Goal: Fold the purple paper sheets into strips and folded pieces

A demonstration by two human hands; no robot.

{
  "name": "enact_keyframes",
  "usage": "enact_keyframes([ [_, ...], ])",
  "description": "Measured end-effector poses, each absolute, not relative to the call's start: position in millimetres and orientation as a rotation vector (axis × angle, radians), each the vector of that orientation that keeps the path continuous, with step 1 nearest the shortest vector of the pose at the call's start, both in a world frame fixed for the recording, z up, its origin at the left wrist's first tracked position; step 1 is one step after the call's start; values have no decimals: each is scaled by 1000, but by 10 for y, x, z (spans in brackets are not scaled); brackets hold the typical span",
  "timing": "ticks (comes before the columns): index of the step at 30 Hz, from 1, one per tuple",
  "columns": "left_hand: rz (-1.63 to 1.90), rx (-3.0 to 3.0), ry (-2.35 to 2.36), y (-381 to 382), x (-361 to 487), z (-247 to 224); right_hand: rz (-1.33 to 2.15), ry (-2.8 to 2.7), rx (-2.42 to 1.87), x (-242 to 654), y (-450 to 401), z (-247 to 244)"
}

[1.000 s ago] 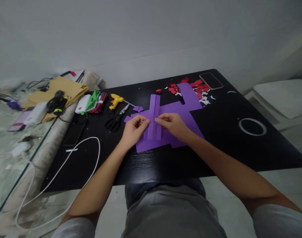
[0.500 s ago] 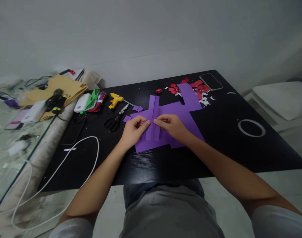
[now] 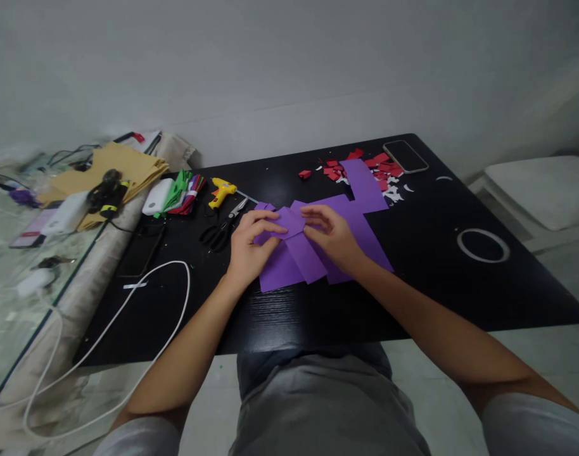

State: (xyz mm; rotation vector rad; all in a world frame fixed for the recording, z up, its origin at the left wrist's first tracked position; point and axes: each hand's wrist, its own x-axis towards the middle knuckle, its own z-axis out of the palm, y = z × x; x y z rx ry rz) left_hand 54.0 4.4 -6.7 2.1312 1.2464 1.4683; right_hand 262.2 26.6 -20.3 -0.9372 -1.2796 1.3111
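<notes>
A folded strip of purple paper (image 3: 305, 256) lies between my hands, tilted, with a fold crossing its upper part. My left hand (image 3: 252, 244) pinches the strip's left side between thumb and fingers. From the right, my right hand (image 3: 331, 237) grips the opposite side, thumb below and fingers curled over it. Larger purple sheets (image 3: 360, 244) are spread flat beneath both hands. Small purple pieces (image 3: 265, 206) sit just beyond the left hand, partly covered by it.
Black-handled scissors (image 3: 222, 231) and a yellow glue gun (image 3: 222, 192) lie left of the paper. Red and white scraps (image 3: 387, 171), a purple piece (image 3: 364, 183) and a phone (image 3: 405, 156) are at the back right. A white cable (image 3: 187, 294) loops across the table's left side.
The purple strip stood lengthwise with a crease down its middle; now its upper part is folded across and it slants to the right. Both hands have shifted slightly and their fingers reach over the fold.
</notes>
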Motion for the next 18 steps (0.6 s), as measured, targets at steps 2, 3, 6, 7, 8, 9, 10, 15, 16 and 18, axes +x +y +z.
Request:
enact_keyframes([
  [2,1493,2159,1300,49,522,-83,1575,-1138,-964,2608,259,-181],
  [3,1502,2174,1318,50,515,-88,1724,-1071,-957,2600,252,-168],
  [6,1511,2223,1322,43,509,-89,1995,-1001,-877,2575,209,-126],
  [7,1508,2239,1314,38,512,-85,2003,-1018,-850,2567,191,-117],
  [8,1504,2247,1310,33,517,-82,1987,-1039,-833,2561,173,-113],
  [9,1499,2245,1314,28,525,-79,1962,-1053,-826,2556,157,-113],
  [10,1501,2225,1323,26,535,-78,1934,-1063,-828,2552,145,-117],
  [15,1479,1765,1307,35,580,-95,1761,-1121,-894,2560,144,-163],
  [16,1417,1662,1275,37,584,-93,1728,-1137,-902,2564,149,-169],
  [18,1263,1521,1185,35,589,-76,1679,-1160,-912,2574,160,-173],
])
